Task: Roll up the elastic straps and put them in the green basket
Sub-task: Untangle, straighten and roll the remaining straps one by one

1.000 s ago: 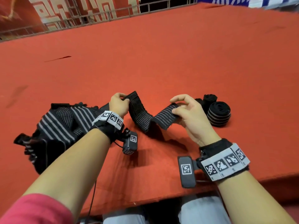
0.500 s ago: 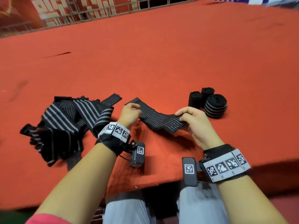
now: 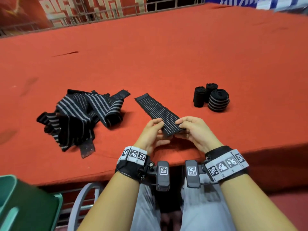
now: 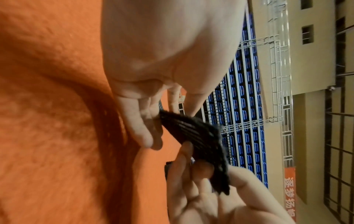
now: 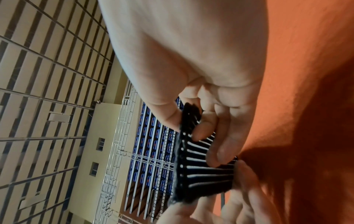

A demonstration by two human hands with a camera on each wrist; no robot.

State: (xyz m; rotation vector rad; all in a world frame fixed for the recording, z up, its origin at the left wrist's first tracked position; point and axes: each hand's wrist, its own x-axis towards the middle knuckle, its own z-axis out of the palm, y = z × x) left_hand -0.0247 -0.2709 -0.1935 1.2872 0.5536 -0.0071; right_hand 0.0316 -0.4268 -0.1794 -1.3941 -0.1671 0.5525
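Note:
A black elastic strap [image 3: 157, 110] with thin grey stripes lies flat on the red table, running away from me. My left hand [image 3: 154, 126] pinches the left corner of its near end and my right hand [image 3: 186, 125] pinches the right corner. Both wrist views show that near edge [image 4: 199, 139] [image 5: 201, 169] held between thumbs and fingers just above the cloth. A heap of unrolled striped straps [image 3: 80, 117] lies to the left. Three rolled straps [image 3: 211, 97] stand at the right. A corner of the green basket [image 3: 25, 207] shows at lower left, below the table edge.
The red cloth table [image 3: 166, 52] stretches far ahead, with its near edge just under my wrists. A grey chair frame [image 3: 78, 202] stands between my knees and the basket. Railings and stadium seating lie beyond the table.
The strap was crumpled and held between my hands; now it lies stretched flat. My left hand moved from the far end to the near end, beside my right hand.

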